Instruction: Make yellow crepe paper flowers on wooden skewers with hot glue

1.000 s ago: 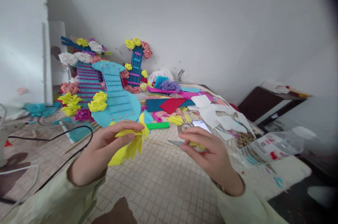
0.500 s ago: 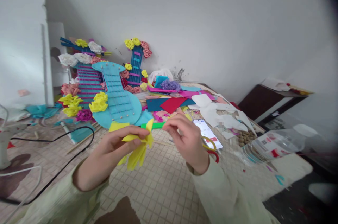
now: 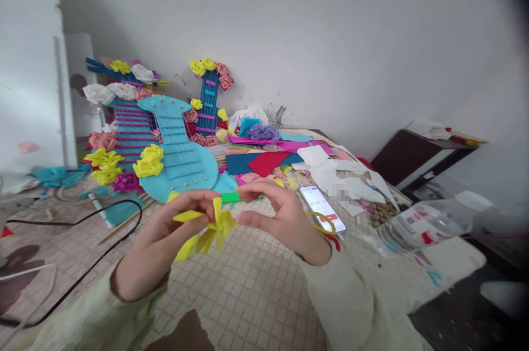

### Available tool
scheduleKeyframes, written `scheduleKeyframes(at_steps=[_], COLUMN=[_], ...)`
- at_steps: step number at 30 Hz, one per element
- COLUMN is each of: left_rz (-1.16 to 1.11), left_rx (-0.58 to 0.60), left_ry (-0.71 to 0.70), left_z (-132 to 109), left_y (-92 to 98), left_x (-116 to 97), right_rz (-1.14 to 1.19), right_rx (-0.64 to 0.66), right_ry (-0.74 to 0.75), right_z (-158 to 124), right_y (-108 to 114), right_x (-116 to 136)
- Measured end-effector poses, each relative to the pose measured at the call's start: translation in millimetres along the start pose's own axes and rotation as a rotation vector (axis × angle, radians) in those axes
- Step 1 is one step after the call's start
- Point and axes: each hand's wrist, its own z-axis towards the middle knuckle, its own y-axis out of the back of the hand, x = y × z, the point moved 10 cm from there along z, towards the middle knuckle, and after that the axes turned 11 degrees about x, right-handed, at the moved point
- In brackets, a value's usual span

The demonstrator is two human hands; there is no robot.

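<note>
Two hands up in front of the chest, above a tiled surface [image 3: 248,285].

- Left hand [image 3: 165,230]: thumb and fingers closed on a yellow paper piece [image 3: 210,227], pinching its flat strip.
- Right hand [image 3: 276,219]: fingers curled in a pincer, thumb tip just beside the paper's gathered end. Cannot tell whether it actually grips.
- Paper held in the air between the hands, clear of the surface and well in front of the blue guitar-shaped cutout [image 3: 182,152]. A green stick [image 3: 231,197] lies just behind the fingertips.
- Phone [image 3: 322,208] lies flat to the right, and beyond it a clear plastic bottle [image 3: 425,224] lies on its side.

Orientation: the strips meet at a bunched point on the right and fan away from it. Long axis runs from that point down and to the left, with the loose ends hanging low. One short strip sticks up.

Handling, my judgement: thin paper, tears easily. Best to pinch right at the bunched point, not out on the strips. Left-hand pressure should be light and even, with the right fingertips working close to the bunch so the fan does not twist or crush.
</note>
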Motion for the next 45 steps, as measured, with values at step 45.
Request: scheduleKeyframes(at_steps=[45], left_rz=[-0.045], left_rx=[-0.020], left_ry=[0.145], left_z=[2.3], left_y=[12.0], left_x=[11.9], right_rz=[0.209], right_rx=[0.022], right_ry=[-0.023], right_z=[17.5], right_y=[-11.5], right_x=[-7.2])
